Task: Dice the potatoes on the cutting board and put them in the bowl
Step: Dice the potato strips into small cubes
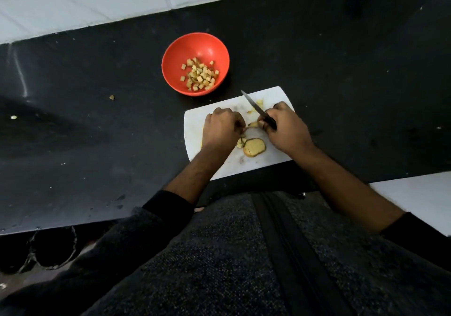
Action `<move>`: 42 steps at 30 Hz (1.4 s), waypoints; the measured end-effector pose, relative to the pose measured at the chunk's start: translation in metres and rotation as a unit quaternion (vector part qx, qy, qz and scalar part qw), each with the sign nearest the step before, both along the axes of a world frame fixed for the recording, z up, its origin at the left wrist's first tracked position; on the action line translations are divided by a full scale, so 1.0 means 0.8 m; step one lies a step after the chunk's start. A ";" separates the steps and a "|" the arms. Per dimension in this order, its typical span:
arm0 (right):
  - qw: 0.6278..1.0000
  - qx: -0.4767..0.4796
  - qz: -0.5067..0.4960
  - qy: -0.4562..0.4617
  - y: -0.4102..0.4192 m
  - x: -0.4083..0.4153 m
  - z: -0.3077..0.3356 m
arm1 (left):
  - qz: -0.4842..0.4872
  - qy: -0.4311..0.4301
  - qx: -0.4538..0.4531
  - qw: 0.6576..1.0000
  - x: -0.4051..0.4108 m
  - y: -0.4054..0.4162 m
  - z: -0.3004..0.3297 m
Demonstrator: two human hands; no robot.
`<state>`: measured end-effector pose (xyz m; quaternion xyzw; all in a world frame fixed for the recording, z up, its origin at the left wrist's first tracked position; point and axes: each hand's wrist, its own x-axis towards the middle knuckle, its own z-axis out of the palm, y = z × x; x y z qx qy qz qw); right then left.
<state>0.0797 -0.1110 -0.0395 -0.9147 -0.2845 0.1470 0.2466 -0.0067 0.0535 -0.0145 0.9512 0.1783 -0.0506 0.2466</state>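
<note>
Our left hand [220,127] curls over potato pieces [253,124] mid-board; our right hand [284,127] grips the knife [253,106], so we judge fingertips should stay tucked back. The cutting board [273,155] overhangs the counter [97,144] edge slightly; the bowl [179,54], part filled, sits just beyond, with a scored potato slice [255,147] waiting.

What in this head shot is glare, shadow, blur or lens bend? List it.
Head view: dim, soft light; a pale glare streak on the black counter at left; a broad soft shadow below it; wide-angle bend curves the counter edges and the cutting board; the bowl and knife read fairly sharp; potato under the left hand is hidden.
</note>
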 end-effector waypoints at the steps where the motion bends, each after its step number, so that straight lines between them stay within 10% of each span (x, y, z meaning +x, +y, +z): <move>1: 1.000 0.005 -0.007 -0.011 0.001 -0.001 -0.001 | 0.002 0.003 0.005 1.000 0.000 0.000 0.000; 10: 0.998 0.001 0.011 -0.066 -0.006 -0.003 0.001 | -0.013 -0.032 0.059 0.998 0.004 -0.012 -0.003; 19: 0.985 0.038 -0.138 0.091 -0.040 -0.041 0.037 | -0.140 -0.083 0.110 0.981 0.025 -0.042 -0.014; 42: 0.986 -0.131 -0.022 0.103 -0.017 -0.073 0.031 | 0.039 0.021 -0.016 0.999 0.043 -0.051 -0.007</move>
